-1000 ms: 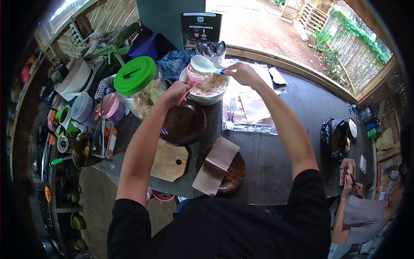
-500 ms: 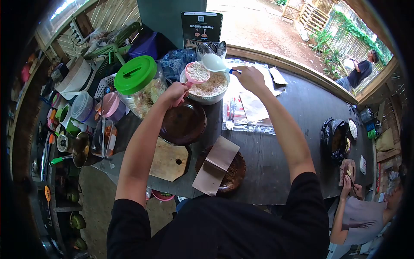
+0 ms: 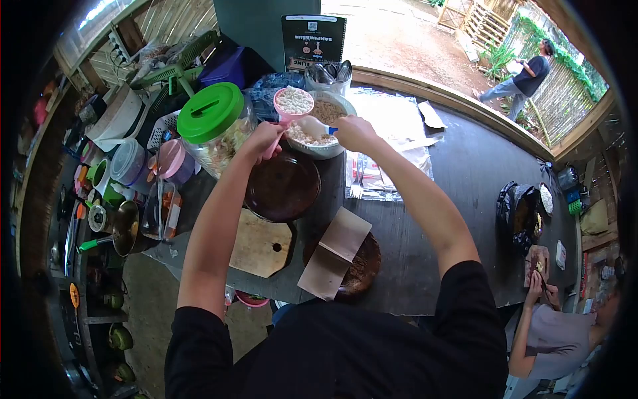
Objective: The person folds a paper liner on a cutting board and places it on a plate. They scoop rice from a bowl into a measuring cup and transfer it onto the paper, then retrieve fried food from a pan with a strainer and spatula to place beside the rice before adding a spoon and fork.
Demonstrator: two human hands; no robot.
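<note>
My left hand (image 3: 267,141) is closed round the handle of a pink ladle (image 3: 286,120), whose cup is heaped with white rice-like grains. In my right hand (image 3: 356,134) is a white ladle (image 3: 310,126) with a blue handle, its head down in the grains (image 3: 327,112) of a pale bowl (image 3: 324,153). The pink ladle is over the bowl's left rim. Just below my hands stands a dark brown round dish (image 3: 284,189). A large jar with a green lid (image 3: 210,114) is beside my left hand.
Nearer me lie a wooden cutting board (image 3: 255,249) and a wooden plate (image 3: 367,266) with folded brown paper (image 3: 337,251). Forks (image 3: 359,178) rest on foil to the right. A person (image 3: 555,332) works at a small board at right; another person (image 3: 531,74) is outside.
The white ladle has come down and left into the bowl's grains. The pink ladle has shifted left and slightly up, still full. The person outside has moved left.
</note>
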